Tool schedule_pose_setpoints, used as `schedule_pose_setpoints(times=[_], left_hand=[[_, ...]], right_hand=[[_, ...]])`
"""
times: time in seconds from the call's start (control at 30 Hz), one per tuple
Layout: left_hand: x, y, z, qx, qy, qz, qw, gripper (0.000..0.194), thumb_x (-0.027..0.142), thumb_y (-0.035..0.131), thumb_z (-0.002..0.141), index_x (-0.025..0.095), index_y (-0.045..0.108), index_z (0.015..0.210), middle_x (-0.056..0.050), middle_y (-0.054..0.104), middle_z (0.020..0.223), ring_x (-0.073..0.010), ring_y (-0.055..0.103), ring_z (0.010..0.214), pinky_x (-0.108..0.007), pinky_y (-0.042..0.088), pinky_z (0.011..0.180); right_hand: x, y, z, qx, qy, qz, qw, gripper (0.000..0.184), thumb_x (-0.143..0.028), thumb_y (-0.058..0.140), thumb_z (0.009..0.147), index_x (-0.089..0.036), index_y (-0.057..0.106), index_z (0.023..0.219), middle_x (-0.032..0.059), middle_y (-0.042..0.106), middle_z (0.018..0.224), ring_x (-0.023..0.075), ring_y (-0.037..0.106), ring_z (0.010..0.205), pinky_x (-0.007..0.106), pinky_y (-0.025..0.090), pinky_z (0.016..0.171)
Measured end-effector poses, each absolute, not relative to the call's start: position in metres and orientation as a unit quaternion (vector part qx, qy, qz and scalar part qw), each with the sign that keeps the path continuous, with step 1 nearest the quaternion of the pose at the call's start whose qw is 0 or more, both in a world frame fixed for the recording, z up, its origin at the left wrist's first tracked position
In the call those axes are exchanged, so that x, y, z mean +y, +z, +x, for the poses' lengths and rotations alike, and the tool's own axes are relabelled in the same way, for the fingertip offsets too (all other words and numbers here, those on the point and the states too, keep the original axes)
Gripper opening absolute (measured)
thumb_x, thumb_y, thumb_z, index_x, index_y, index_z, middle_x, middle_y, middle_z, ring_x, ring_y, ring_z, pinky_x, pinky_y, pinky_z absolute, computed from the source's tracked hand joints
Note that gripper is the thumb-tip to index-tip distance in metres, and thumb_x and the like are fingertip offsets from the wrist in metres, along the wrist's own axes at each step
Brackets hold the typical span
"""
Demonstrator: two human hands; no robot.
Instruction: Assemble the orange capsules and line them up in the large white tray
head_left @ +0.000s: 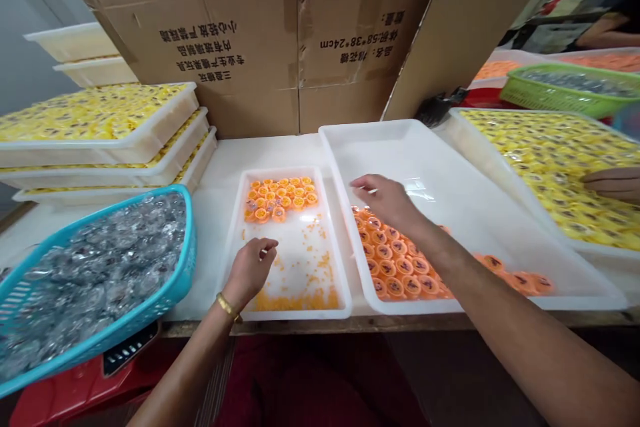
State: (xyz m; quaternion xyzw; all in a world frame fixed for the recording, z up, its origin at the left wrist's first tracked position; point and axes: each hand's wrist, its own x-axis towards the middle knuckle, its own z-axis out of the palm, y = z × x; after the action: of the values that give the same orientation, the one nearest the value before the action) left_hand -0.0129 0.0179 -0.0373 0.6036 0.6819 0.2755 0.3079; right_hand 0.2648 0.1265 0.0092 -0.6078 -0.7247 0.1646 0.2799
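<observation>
My left hand, with a gold-coloured band at the wrist, hovers over the small white tray. Its fingers are curled in a pinch, and anything in them is hidden. At that tray's far end sit several orange cups filled with yellow-orange bits. Loose orange bits are strewn along its near end. My right hand is above the left side of the large white tray, thumb and fingers drawn together on something I cannot make out. Below it stand rows of orange cups with dark printed tops.
A blue basket of clear plastic pieces sits at left, before stacked trays of yellow items. Cardboard walls off the back. At right are a tray of yellow items, touched by another person's hand, and a green basket.
</observation>
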Motion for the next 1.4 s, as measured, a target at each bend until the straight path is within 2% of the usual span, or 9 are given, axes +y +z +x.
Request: schedule_pose_setpoints(times=[0.1,0.2,0.4,0.63,0.87,1.03,1.13,1.3,1.4], left_hand=[[0.034,-0.033,-0.014,0.699,0.211,0.643,0.23,0.029,0.019,0.049,0.081,0.016,0.066,0.105,-0.009,0.067,0.096,-0.0154,0.062,0.074,-0.031,0.049,0.074],[0.037,-0.032,-0.011,0.701,0.193,0.653,0.212,0.03,0.019,0.05,0.082,0.015,0.066,0.107,-0.01,0.066,0.099,-0.0155,0.062,0.075,-0.031,0.048,0.076],[0.024,-0.033,-0.017,0.709,0.189,0.647,0.208,0.028,0.021,0.05,0.083,0.016,0.067,0.104,-0.009,0.065,0.096,-0.015,0.062,0.071,-0.03,0.047,0.074],[0.019,-0.038,-0.028,0.703,0.211,0.653,0.186,0.026,0.02,0.049,0.083,0.017,0.067,0.101,-0.007,0.064,0.091,-0.015,0.062,0.071,-0.029,0.048,0.073],[0.024,-0.039,-0.029,0.676,0.202,0.695,0.14,0.035,0.01,0.051,0.079,0.019,0.063,0.11,-0.007,0.06,0.102,-0.0149,0.062,0.078,-0.029,0.047,0.077],[0.019,-0.037,-0.026,0.659,0.109,0.728,0.15,0.021,0.013,0.048,0.081,0.017,0.068,0.086,-0.007,0.064,0.087,-0.0159,0.061,0.076,-0.027,0.045,0.074],[0.011,-0.034,-0.028,0.676,0.087,0.718,0.139,0.024,0.014,0.044,0.084,0.016,0.067,0.075,-0.008,0.064,0.079,-0.019,0.061,0.076,-0.03,0.044,0.072],[-0.005,-0.029,-0.029,0.725,0.035,0.684,0.078,0.021,0.02,0.043,0.087,0.015,0.063,0.088,-0.011,0.063,0.087,-0.0224,0.061,0.074,-0.031,0.042,0.064],[-0.013,-0.029,-0.019,0.705,0.025,0.697,0.128,0.019,0.027,0.048,0.086,0.018,0.065,0.089,-0.008,0.064,0.088,-0.0219,0.063,0.079,-0.031,0.043,0.068]], right_hand=[[0.111,0.013,0.199,-0.816,0.202,-0.502,0.201,0.018,-0.024,0.055,0.085,-0.021,0.066,0.1,0.0027,0.067,0.107,0.0148,0.063,0.092,0.025,0.046,0.082],[0.107,0.004,0.147,-0.832,0.17,-0.518,0.101,0.026,-0.026,0.059,0.083,-0.018,0.062,0.107,0.0074,0.065,0.111,0.0197,0.062,0.098,0.028,0.045,0.082],[0.119,-0.024,0.098,-0.793,0.15,-0.588,0.056,0.045,-0.04,0.065,0.078,-0.01,0.057,0.11,0.0175,0.063,0.107,0.0275,0.063,0.096,0.035,0.046,0.077],[0.112,-0.033,0.092,-0.795,0.13,-0.591,0.044,0.026,-0.032,0.051,0.087,-0.013,0.06,0.102,0.013,0.066,0.099,0.024,0.065,0.089,0.032,0.045,0.071],[0.059,-0.036,0.103,-0.823,0.113,-0.553,0.062,0.024,-0.033,0.049,0.087,-0.015,0.059,0.099,0.0096,0.066,0.095,0.0238,0.065,0.085,0.032,0.043,0.07],[0.036,-0.043,0.119,-0.827,0.092,-0.55,0.074,0.022,-0.035,0.056,0.085,-0.016,0.06,0.095,0.0088,0.066,0.093,0.0235,0.064,0.084,0.032,0.042,0.069],[0.031,-0.044,0.131,-0.829,0.081,-0.547,0.084,0.019,-0.034,0.057,0.084,-0.017,0.059,0.094,0.0077,0.066,0.093,0.0227,0.064,0.084,0.032,0.042,0.071],[0.02,-0.046,0.147,-0.829,0.065,-0.541,0.126,0.016,-0.03,0.056,0.085,-0.017,0.058,0.093,0.0074,0.064,0.091,0.0221,0.062,0.081,0.032,0.043,0.072],[0.015,-0.046,0.152,-0.821,0.076,-0.538,0.175,0.012,-0.026,0.055,0.085,-0.016,0.056,0.092,0.0073,0.063,0.091,0.0206,0.061,0.079,0.031,0.044,0.07]])
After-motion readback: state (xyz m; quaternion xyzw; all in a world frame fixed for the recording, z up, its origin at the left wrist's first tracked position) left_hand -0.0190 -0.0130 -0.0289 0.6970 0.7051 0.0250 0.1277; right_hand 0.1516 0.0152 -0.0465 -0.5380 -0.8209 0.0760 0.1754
